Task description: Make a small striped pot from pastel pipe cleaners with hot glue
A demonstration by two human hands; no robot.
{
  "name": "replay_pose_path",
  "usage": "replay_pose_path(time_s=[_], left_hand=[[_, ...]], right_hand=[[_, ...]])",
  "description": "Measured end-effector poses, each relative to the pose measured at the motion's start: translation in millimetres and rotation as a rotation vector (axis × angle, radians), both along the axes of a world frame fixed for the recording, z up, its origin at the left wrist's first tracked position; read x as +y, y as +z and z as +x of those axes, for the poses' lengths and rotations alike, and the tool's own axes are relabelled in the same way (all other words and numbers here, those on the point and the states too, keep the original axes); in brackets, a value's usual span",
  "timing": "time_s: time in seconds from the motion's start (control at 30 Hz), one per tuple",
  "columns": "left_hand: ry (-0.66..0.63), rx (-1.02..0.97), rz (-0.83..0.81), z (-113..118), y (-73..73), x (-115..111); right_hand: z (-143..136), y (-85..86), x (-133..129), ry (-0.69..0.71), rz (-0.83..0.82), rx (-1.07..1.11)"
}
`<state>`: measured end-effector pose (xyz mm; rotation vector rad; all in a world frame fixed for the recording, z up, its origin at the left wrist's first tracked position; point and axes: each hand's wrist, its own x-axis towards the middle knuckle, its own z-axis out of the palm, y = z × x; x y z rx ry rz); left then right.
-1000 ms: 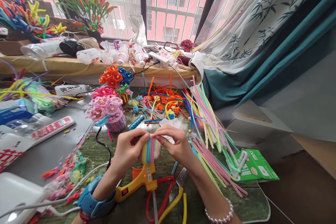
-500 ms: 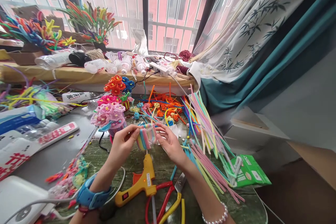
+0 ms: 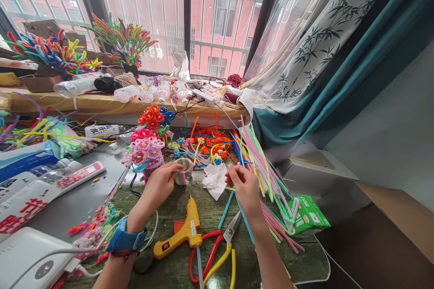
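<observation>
Head view. Left hand (image 3: 162, 185): fingers bent, thumb and fingertips pinching the near-left edge of a pastel-striped ring of fuzzy stems (image 3: 184, 172). Ring is in front of the window ledge, at the left fingertips, just right of the pink fuzzy-stem flowers (image 3: 144, 151); its opening is visible. Can't tell if its bottom touches the dark green tabletop (image 3: 169, 212).

Right hand (image 3: 248, 188): well apart from the ring, fingers curled in toward the thumb, tips close together. Can't tell if anything is between them. Crumpled white tissue (image 3: 215, 179) just left of those fingertips, on the tabletop.

Yellow plastic glue gun (image 3: 186, 231) lies between the forearms, nozzle pointing away from the person, clear glue stick (image 3: 199, 259) out the back. Metal blades (image 3: 232, 227) with red and yellow handles (image 3: 219, 264) right of it. Blue fuzzy stem (image 3: 226, 210) lies between the gun and the right forearm.

Loose bundle of pastel fuzzy stems (image 3: 259, 156) right of and beyond the right hand; green plastic packet (image 3: 308, 216) near its lower end. Orange fuzzy-stem pieces (image 3: 217, 137) heaped beyond the tissue. Blue wristband (image 3: 125, 239) on the left wrist. White plastic device (image 3: 32, 257) lower left. Clear plastic bottles (image 3: 127, 93) along the ledge (image 3: 101, 106).
</observation>
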<state>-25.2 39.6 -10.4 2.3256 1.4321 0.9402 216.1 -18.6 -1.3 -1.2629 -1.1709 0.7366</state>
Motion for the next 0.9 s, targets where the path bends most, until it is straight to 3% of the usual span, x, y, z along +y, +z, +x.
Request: replay_pose_path(time_s=[0.1, 0.2, 0.33, 0.47, 0.6, 0.77, 0.9], left_hand=[[0.074, 0.107, 0.037, 0.7, 9.0, -14.5], [0.192, 0.214, 0.109, 6.6, 18.8, -37.7], [0.237, 0.127, 0.183, 17.8, 21.7, -72.3], [0.185, -0.030, 0.186, 27.0, 14.4, -100.2], [0.160, -0.150, 0.153, 32.9, 7.0, -114.8], [0.122, -0.078, 0.133, 36.5, 2.0, -115.7], [0.109, 0.020, 0.076, 40.1, -0.7, -114.0]], right_hand=[[12.4, -8.2, -34.4, -0.078, -0.066, -0.128], [23.8, -27.1, -69.5, -0.240, -0.122, -0.307], [34.1, -53.7, -97.4, -0.375, -0.187, -0.577], [31.9, -67.5, -101.5, -0.313, -0.194, -0.856], [23.4, -69.7, -97.6, -0.374, -0.266, -0.968], [20.9, -64.7, -99.0, -0.406, -0.273, -1.004], [24.8, -58.1, -106.2, -0.395, -0.240, -0.905]])
